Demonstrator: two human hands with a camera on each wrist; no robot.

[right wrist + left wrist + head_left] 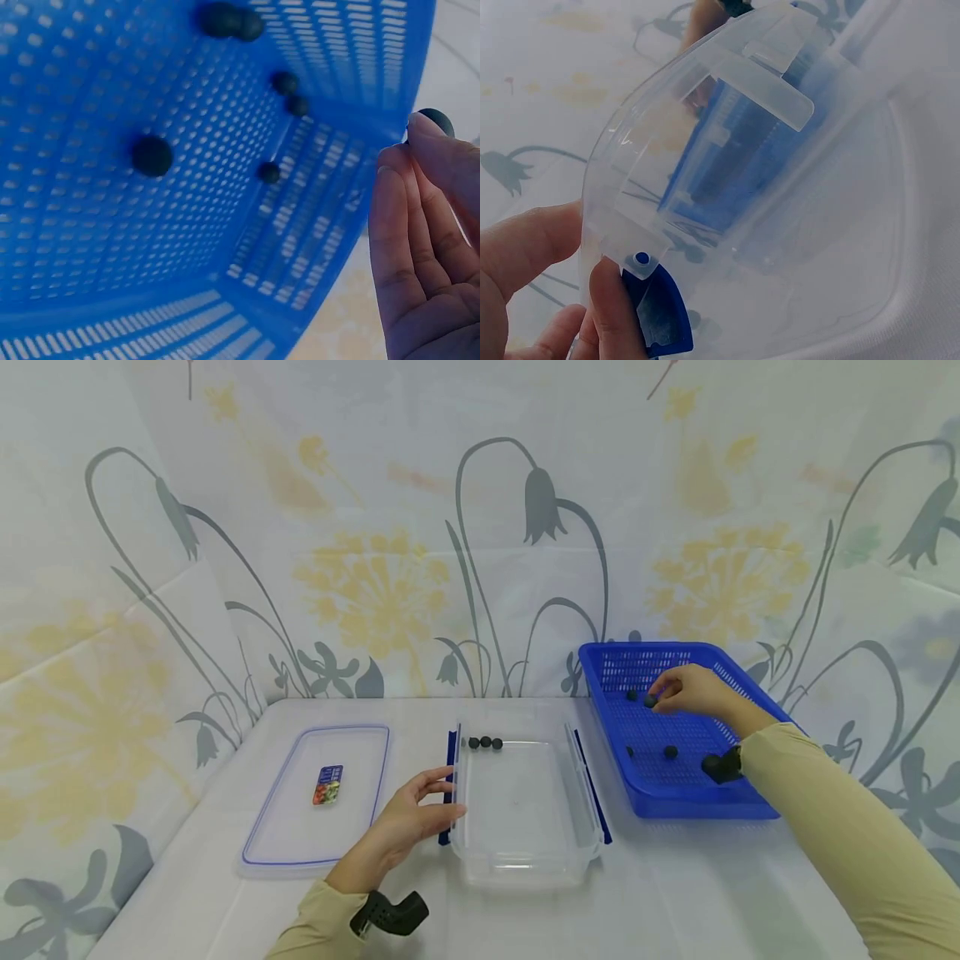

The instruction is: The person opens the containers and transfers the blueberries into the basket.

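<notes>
In the head view my right hand [693,689] pinches a small dark ball [650,701] over the far part of a blue basket [708,810]. The right wrist view shows that ball [436,121] between thumb and fingertips, level with the basket's rim. Other dark balls [152,156] lie on the basket's perforated floor. My left hand [411,822] holds the left wall of a clear plastic container [517,868], close to its blue side latch [660,315]. Inside the container, several dark balls [485,742] form a row along the far end, toward the left corner.
Left of the container lies a clear lid [281,827] with a blue seal, bearing a small colourful label [327,785]. A second blue latch [592,785] hangs on the container's right side. Behind the white table [517,927] rises a flower-printed cloth [420,460].
</notes>
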